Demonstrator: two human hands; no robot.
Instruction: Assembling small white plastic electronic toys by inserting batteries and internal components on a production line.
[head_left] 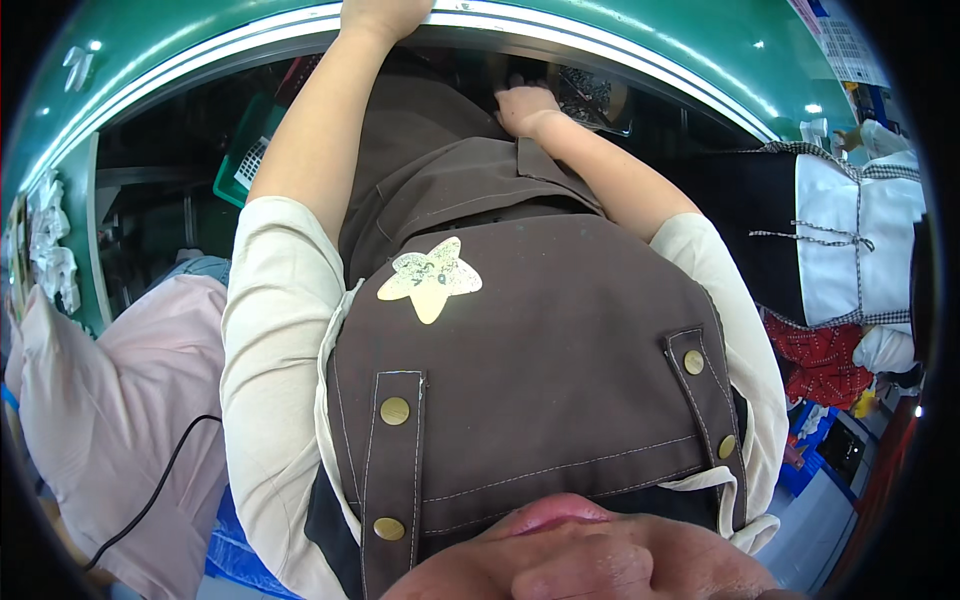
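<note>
While the person leans over the green worktop with a pale metal edge (600,45), the left hand (385,15) presses on that edge, seemingly as a brace; whether it is clenched cannot be told, since the frame cuts it off. Below the edge, the right hand (528,108) lies loosely curled beside a clear plastic tray of small dark parts (590,95), touching its near side without gripping it.

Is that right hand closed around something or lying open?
Lying open. The right hand rests flat, palm down, with the fingers spread beside a clear container under the green table edge; nothing is gripped.
</note>
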